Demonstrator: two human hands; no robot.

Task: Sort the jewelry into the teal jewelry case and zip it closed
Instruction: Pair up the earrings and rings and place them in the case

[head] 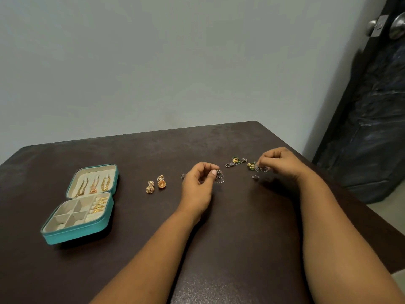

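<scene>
The teal jewelry case (75,234) lies open at the left of the table, with chains hanging in its lid and gold rings in the roll slots. Two gold dome earrings (156,184) lie to its right. My left hand (198,185) pinches a silver dangling earring (219,176) just above the table. A small silver piece (183,176) lies behind that hand. My right hand (282,163) pinches another silver earring (262,169) next to green-and-gold earrings (237,161). One small silver bit (255,177) rests below it.
The dark brown table (241,227) ends at a grey wall behind and drops off at the right. A dark door (372,119) with a metal knob stands to the right.
</scene>
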